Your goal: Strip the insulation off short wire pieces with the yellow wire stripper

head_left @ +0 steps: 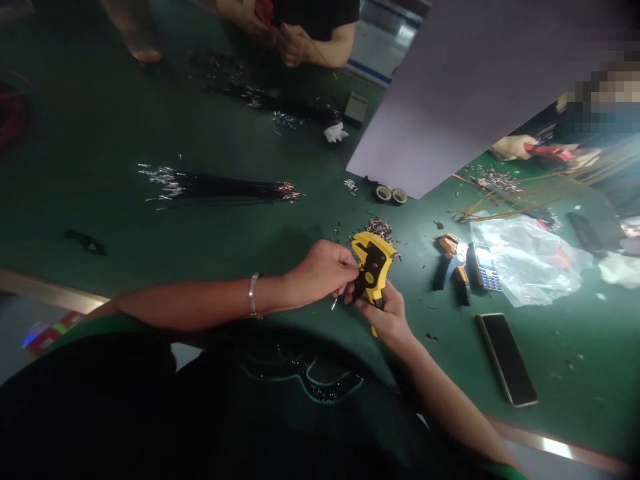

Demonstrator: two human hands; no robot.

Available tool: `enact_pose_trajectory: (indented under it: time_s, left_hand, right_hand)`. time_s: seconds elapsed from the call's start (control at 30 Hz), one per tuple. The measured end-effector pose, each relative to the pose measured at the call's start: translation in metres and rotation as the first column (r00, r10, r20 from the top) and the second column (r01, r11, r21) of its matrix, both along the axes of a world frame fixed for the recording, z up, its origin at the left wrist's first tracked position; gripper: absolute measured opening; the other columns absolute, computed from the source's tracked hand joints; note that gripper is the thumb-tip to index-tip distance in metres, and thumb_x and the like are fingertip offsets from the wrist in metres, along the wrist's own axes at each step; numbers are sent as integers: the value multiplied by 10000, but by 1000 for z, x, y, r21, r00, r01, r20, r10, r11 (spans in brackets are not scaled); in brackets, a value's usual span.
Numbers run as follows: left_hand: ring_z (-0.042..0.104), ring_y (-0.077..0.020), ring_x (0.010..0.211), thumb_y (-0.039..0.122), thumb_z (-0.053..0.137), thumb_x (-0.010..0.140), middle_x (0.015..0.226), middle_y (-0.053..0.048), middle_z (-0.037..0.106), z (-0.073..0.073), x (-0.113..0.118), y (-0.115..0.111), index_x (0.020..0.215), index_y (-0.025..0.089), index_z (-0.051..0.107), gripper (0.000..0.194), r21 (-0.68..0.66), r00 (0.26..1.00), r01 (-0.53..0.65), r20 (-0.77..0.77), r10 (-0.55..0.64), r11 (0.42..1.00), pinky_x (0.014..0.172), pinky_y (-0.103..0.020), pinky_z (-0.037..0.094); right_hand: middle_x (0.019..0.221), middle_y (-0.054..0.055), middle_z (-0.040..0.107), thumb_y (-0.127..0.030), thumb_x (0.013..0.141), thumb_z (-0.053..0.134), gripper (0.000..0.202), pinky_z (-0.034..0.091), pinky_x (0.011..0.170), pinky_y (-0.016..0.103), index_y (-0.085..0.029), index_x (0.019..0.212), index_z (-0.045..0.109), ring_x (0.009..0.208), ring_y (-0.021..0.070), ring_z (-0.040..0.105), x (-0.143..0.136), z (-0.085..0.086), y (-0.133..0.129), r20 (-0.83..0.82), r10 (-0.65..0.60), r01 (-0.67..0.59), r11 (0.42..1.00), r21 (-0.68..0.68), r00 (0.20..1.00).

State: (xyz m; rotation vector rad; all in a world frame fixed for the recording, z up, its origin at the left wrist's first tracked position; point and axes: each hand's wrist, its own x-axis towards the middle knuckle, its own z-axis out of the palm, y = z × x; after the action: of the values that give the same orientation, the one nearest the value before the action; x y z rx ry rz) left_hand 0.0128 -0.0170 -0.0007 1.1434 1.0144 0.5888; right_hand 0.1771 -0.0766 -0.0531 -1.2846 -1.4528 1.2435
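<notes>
My right hand (386, 312) is wrapped round the grip of a yellow and black wire stripper (374, 263), held upright with its head pointing away from me. My left hand (325, 270), a silver bracelet on its wrist, is pinched together right at the stripper's jaw side. A thin wire (335, 302) with a silvery end sticks out below those left fingers; most of it is hidden by the hand. Just beyond the stripper's head lies a heap of small copper-coloured scraps (380, 228). To the left, a bundle of black wires (230, 187) rests on the green table (225, 237).
Right of me lie an orange-handled tool (454, 263), a keypad phone (486, 267), a clear plastic bag (535, 260) and a smartphone (507, 360). Tape rolls (391, 195) sit by a large pale panel (450, 93). Co-workers' hands (293, 43) are across the table.
</notes>
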Motion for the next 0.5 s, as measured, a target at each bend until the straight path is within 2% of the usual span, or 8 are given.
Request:
enact_pose_trajectory:
  time_s: [0.13,0.3,0.4,0.5]
  left_hand:
    - [421,-39,334,18,511,728,417,40,515,3,1,-1,559,133,553,209,-17,1000,-5,-27,4,1000,364,-182,294]
    - [416,-43,359,55,537,725,389,59,469,-5,-3,-3,564,135,569,183,46,1000,-12,-4,12,999,388,-175,298]
    - [414,-46,389,96,568,716,408,61,473,-7,-7,-5,610,131,620,123,104,1000,12,-8,-11,995,414,-172,312]
    - [398,-46,407,95,564,702,409,64,459,-3,-9,-6,609,134,638,125,120,999,31,-49,-25,992,423,-170,304]
  right_hand:
    - [740,14,619,-180,773,589,98,477,651,327,-206,866,572,667,175,586,-2,-3,-2,52,-21,19,999,41,998]
    - [761,17,612,-206,784,587,99,478,636,328,-225,874,550,648,176,559,-2,-9,-5,217,-87,52,986,161,972]
    - [802,26,623,-204,766,594,186,499,666,350,-241,938,533,686,197,575,0,-12,-7,338,-165,65,955,289,927]
    - [882,58,639,-180,740,583,313,525,709,373,-243,1037,510,759,226,612,1,-14,-8,418,-214,33,916,400,883]
